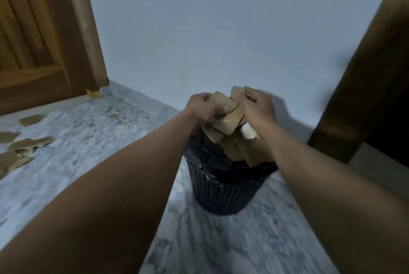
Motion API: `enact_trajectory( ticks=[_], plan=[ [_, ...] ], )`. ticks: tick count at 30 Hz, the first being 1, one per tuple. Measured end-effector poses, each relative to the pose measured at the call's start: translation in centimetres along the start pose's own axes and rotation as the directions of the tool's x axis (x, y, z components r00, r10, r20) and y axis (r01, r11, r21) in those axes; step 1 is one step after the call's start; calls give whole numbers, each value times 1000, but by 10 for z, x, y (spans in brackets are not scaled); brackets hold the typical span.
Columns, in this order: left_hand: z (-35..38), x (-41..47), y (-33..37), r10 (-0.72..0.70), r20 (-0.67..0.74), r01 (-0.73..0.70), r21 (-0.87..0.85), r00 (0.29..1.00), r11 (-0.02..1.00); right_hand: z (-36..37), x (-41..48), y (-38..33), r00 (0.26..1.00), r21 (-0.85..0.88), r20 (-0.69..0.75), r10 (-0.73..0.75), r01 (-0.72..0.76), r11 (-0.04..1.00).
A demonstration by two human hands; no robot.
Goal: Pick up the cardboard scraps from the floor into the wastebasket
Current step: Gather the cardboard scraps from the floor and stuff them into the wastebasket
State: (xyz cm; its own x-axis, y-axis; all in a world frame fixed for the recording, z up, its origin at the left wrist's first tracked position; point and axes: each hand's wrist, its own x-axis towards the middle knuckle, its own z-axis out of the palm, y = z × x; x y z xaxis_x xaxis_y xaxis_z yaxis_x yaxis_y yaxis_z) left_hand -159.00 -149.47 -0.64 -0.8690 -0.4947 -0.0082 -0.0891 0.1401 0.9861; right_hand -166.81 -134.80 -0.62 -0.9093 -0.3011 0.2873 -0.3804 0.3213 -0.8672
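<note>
A dark mesh wastebasket (221, 194) with a black liner stands on the marble floor by the wall. Brown cardboard scraps (241, 152) stick up out of it. Just above its rim I hold a bundle of cardboard scraps (228, 112) between both hands. My left hand (203, 107) grips the bundle's left side and my right hand (259, 107) grips its right side. Several more cardboard scraps (24, 145) lie on the floor at the far left.
A wooden door (44, 37) with its frame fills the upper left. A dark wooden door frame (363, 88) rises at the right, close to the basket. A pale wall stands right behind the basket. Marble floor (106, 141) lies between the basket and the scraps.
</note>
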Motion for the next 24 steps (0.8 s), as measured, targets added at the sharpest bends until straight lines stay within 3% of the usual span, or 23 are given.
enact_trajectory(
  ticks=[5, 11, 15, 24],
  plan=[
    [12, 1, -8, 36, 10, -37, 311, 999, 950, -18, 7, 23, 986, -184, 144, 88, -61, 981],
    [-36, -23, -17, 177, -36, -133, 516, 984, 846, 10, -9, -13, 969, -277, 241, 61, 9, 961],
    [-109, -46, -37, 190, -85, -103, 595, 978, 797, 67, -27, -49, 946, -300, 325, -2, 105, 948],
    [-341, -107, -124, 55, -329, 177, 633, 943, 754, 278, -83, -117, 848, -282, 529, -38, 218, 934]
  ],
)
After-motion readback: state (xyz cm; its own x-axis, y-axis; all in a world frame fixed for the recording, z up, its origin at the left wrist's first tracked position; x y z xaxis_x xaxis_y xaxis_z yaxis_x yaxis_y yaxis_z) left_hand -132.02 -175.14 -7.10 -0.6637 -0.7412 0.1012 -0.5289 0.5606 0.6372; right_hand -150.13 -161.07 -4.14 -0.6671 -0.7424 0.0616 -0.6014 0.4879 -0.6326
